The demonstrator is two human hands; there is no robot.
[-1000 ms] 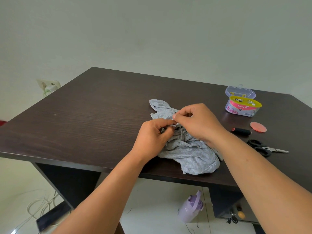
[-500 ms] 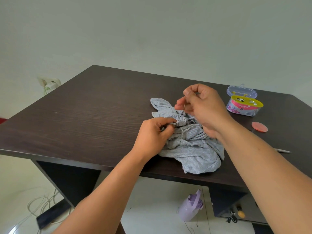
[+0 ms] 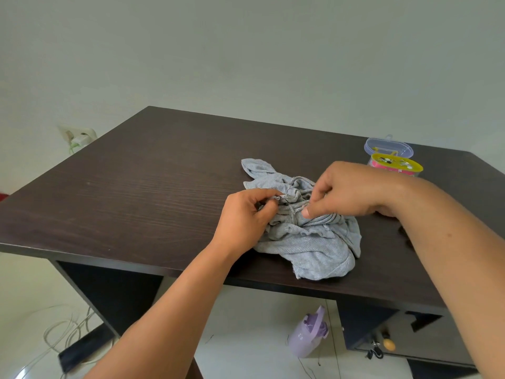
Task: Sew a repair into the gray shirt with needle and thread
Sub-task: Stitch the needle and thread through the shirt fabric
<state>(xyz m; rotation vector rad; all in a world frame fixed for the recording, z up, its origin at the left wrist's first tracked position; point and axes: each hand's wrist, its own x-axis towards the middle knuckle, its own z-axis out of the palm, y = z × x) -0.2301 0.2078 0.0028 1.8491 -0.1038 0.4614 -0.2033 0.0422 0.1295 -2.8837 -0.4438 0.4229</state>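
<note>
The crumpled gray shirt [image 3: 308, 242] lies on the dark wooden table [image 3: 136, 187] near its front edge. My left hand [image 3: 246, 214] pinches a raised fold of the shirt between thumb and forefinger. A loop of dark thread [image 3: 288, 193] shows at that fold. My right hand [image 3: 352, 190] is low over the shirt to the right of the fold. Its fingers are curled, the thumb tip rests on the cloth, and it pinches the needle, which barely shows.
An open sewing kit box [image 3: 395, 166] with a yellow tray stands at the back right, its clear lid [image 3: 388, 147] behind it. My right forearm hides the table behind it. A purple bottle [image 3: 308, 335] and cables [image 3: 62, 332] lie on the floor.
My right hand, which had lifted up and back with the needle, has come down to the shirt again. My left hand has kept its pinch on the fold.
</note>
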